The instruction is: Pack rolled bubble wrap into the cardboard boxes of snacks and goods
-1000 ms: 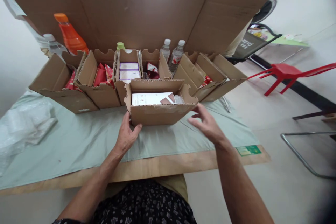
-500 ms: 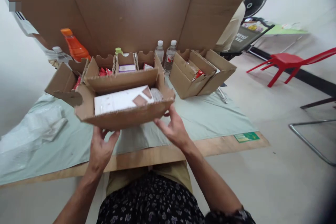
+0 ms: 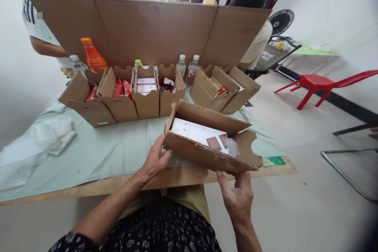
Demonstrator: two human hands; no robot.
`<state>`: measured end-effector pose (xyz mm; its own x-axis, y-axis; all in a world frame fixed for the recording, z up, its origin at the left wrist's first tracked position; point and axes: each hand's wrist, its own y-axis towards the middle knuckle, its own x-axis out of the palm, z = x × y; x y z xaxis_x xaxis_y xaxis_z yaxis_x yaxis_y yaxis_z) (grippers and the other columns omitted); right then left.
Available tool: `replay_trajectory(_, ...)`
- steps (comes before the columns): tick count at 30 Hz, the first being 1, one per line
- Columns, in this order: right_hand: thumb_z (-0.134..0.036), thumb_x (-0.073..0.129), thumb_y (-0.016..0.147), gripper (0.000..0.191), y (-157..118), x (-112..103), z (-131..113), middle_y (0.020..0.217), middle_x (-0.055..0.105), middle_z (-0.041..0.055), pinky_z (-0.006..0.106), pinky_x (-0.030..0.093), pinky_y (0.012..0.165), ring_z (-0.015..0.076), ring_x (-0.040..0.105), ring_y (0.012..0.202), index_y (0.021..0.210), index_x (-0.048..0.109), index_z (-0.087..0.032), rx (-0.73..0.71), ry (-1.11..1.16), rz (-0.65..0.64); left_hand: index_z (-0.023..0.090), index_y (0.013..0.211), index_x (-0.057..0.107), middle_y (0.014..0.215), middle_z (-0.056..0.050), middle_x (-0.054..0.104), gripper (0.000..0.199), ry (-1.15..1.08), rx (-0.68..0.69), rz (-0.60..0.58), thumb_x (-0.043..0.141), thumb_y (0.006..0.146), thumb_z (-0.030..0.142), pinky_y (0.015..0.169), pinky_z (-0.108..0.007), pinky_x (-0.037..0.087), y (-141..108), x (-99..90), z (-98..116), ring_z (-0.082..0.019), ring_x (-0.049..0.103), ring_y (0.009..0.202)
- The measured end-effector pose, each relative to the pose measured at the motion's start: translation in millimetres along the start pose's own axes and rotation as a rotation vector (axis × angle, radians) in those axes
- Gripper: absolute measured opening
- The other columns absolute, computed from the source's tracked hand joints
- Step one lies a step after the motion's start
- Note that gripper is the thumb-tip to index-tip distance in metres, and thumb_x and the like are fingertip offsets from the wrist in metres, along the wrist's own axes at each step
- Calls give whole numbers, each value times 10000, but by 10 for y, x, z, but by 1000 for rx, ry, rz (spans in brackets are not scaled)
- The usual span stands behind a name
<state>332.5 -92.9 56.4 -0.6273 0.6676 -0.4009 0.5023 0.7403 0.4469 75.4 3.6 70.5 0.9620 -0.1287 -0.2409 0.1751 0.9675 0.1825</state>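
Observation:
Between my two hands is a long open cardboard box [image 3: 203, 155], held tilted above the front of the table. A white carton [image 3: 201, 132] with brown patches lies inside it, beside a clear plastic item [image 3: 233, 147] whose kind I cannot make out. My left hand [image 3: 156, 159] grips the box's left end, thumb on the near side. My right hand [image 3: 238, 195] supports its underside near the right end, with some fingertips hidden beneath. Behind it stands a row of similar boxes, including one with red packets [image 3: 120, 89] and one with white-and-purple cartons [image 3: 146, 86].
Two more cardboard boxes [image 3: 218, 86] stand right of two water bottles [image 3: 191, 71]. An orange bottle [image 3: 93, 57] leans behind the left boxes, before a tall cardboard panel [image 3: 156, 31]. Bubble wrap [image 3: 35, 145] lies at left. A red chair [image 3: 315, 84] stands right; people are behind the panel.
The held box has moved right and turned, so its right end now points toward me. Both hands moved right with it. The row of boxes behind is more fully visible.

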Motion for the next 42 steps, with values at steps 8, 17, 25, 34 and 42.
replay_trajectory(8,-456,740,882,687,37,40,408,1328,645,160,426,605,851,193,681,859,1476,500,-209,44,77,13,197,1574,435,1523,-141,568,746,22,79,-60,574,841,168,1101,-480,509,871,579,-321,-289,605,1291)
replay_trajectory(17,-345,655,971,695,72,402,475,1565,491,171,477,641,920,292,658,1240,1610,384,-308,-107,81,-103,139,1612,327,1685,-216,305,749,103,127,64,590,948,364,1319,-544,242,892,1053,-474,-329,277,1599)
replay_trajectory(25,-249,621,992,674,185,611,301,1650,398,137,402,675,858,287,619,1327,1614,393,-374,-176,52,-172,167,1617,358,1720,-184,312,680,52,114,-139,465,1025,485,1328,-556,231,793,1044,-468,-311,280,1613)
replay_trajectory(34,-312,565,994,614,584,1084,136,1705,282,147,418,661,941,306,524,1446,1594,437,-304,-97,118,-353,137,1627,360,1726,-165,308,711,-25,69,-212,362,1045,547,1351,-506,177,914,876,-494,-273,232,1633)
replay_trajectory(42,-346,475,958,647,1294,1627,212,1695,279,194,483,605,1017,318,409,1526,1585,421,-201,-133,20,-482,152,1610,397,1695,-148,384,696,-87,43,-189,357,1049,561,1341,-504,235,931,876,-499,-285,322,1600)
